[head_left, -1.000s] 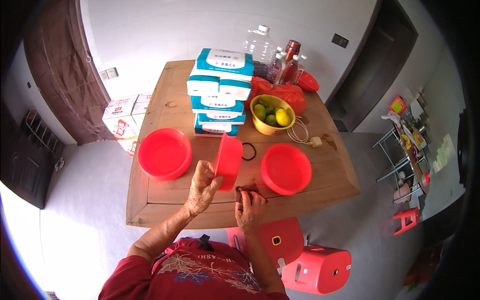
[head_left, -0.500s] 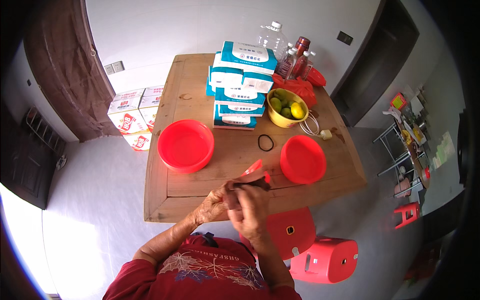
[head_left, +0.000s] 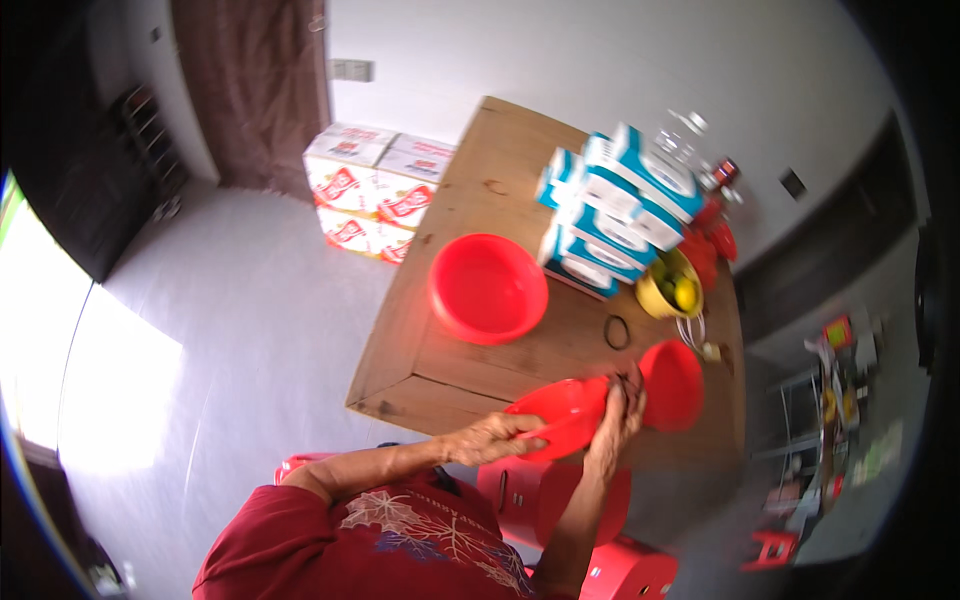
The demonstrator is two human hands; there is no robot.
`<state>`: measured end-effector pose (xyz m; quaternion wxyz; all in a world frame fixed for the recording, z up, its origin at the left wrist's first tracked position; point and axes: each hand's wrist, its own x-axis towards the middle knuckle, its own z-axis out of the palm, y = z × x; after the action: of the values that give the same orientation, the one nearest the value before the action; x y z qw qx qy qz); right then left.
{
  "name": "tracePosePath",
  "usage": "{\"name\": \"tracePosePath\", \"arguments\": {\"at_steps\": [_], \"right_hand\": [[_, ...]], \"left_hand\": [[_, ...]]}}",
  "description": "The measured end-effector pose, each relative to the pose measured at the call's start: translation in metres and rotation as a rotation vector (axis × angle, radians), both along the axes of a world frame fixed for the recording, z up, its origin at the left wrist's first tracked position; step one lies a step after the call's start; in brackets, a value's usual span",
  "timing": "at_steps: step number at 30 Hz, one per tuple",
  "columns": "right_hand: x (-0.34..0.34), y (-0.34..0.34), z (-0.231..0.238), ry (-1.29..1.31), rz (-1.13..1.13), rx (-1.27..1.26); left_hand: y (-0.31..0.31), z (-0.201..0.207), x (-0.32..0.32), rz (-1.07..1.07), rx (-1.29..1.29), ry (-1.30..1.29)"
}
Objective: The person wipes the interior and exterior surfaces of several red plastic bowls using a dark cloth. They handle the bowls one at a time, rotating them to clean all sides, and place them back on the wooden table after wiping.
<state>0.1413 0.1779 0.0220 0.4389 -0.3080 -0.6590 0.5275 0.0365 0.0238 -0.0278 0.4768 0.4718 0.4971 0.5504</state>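
A shallow red plastic bowl (head_left: 562,408) is tilted between my hands over the near edge of the wooden table (head_left: 455,375). My left hand (head_left: 497,440) grips its left side, thumb over the rim. At the opposite rim, my right hand (head_left: 615,420) is closed around a crumpled brown cloth (head_left: 630,382), which is partly hidden by the fingers and blurred. Just behind that hand sits another red basin (head_left: 673,385). A larger red basin (head_left: 488,288) rests farther left on the tabletop. A thin black ring (head_left: 616,332) lies between the two basins.
Stacked blue-and-white tissue packs (head_left: 610,225) stand at the back, beside a yellow bowl of green and yellow fruit (head_left: 668,290) and a clear bottle (head_left: 682,138). White-and-red cartons (head_left: 375,190) are piled left of the table. Red stools (head_left: 560,495) stand below its near edge.
My hands were together on the brown cloth; now the left grips the red bowl and the right keeps the cloth at its other rim. The view has turned left, shifting the table rightward.
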Motion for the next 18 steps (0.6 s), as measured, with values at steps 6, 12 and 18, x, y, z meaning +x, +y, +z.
{"name": "tracePosePath", "arguments": {"at_steps": [6,12,18], "right_hand": [[0.017,-0.065,0.002,-0.238,-0.063,0.576],[0.029,-0.061,0.003,-0.229,0.275,0.987],[0.014,-0.029,0.025,-0.206,0.394,0.655]], "left_hand": [[0.006,-0.001,0.021,0.273,0.343,0.268],[-0.006,-0.007,0.018,0.137,0.406,0.068],[-0.035,0.012,0.022,0.113,0.369,-0.093]]}}
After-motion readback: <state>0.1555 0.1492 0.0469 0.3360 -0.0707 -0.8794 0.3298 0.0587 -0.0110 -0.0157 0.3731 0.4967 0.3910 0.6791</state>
